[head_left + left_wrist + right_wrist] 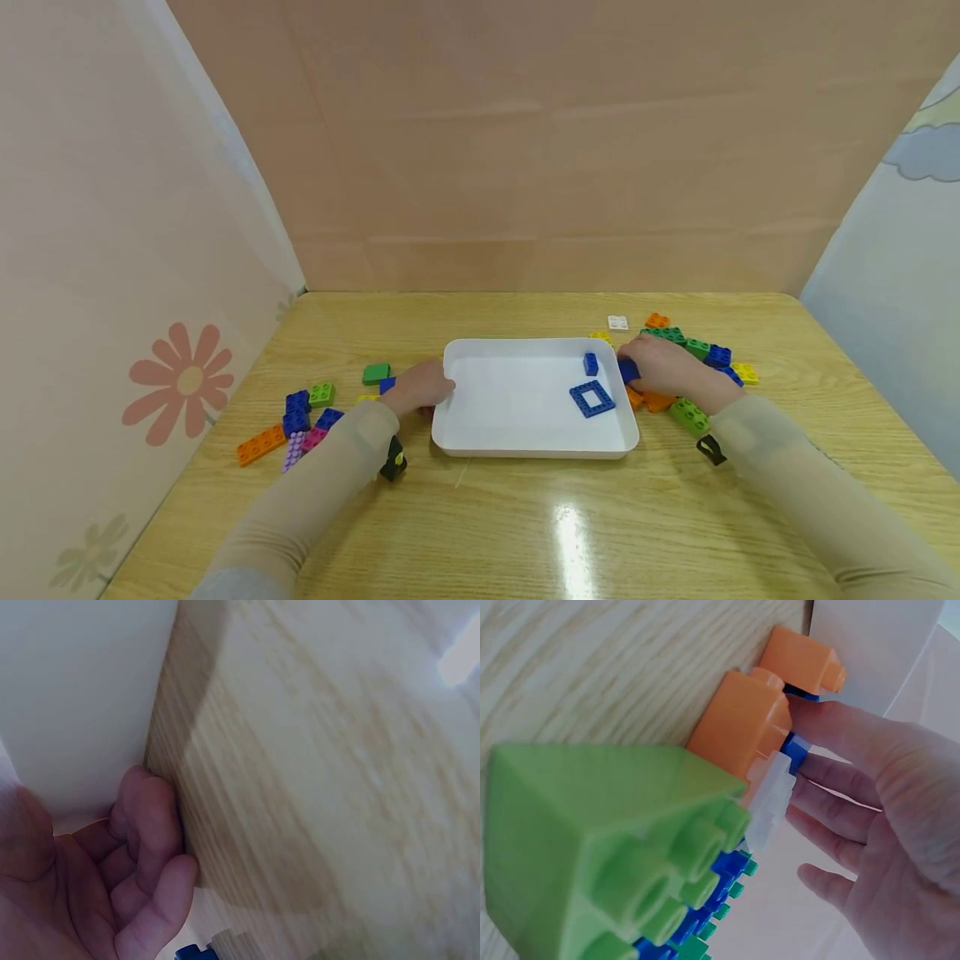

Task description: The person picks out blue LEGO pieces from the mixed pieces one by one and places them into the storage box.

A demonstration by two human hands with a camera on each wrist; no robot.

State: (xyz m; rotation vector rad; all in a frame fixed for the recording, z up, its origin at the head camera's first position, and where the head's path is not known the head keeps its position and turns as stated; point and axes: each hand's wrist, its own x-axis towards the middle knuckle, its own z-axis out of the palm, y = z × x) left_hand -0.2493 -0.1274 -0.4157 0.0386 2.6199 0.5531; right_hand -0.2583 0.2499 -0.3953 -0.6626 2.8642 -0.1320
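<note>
A white tray (495, 408) lies in the middle of the table, holding a small blue brick (591, 364) and a blue square frame piece (579, 402) near its right end. My left hand (420, 387) grips the tray's left wall, thumb at the rim; in the left wrist view its fingers (154, 817) curl against the outside of the white wall. Beyond the tray's right wall, my right hand (663, 362) pinches a blue brick (628, 370), mostly covered by fingers in the right wrist view. Orange bricks (739, 720) lie beside those fingers.
On the left lie loose bricks, among them an orange one (261, 446), a lime one (322, 394) and a green one (376, 373). On the right are a lime brick (688, 417), a white brick (618, 322) and several others. A tan backdrop (555, 167) stands behind the table.
</note>
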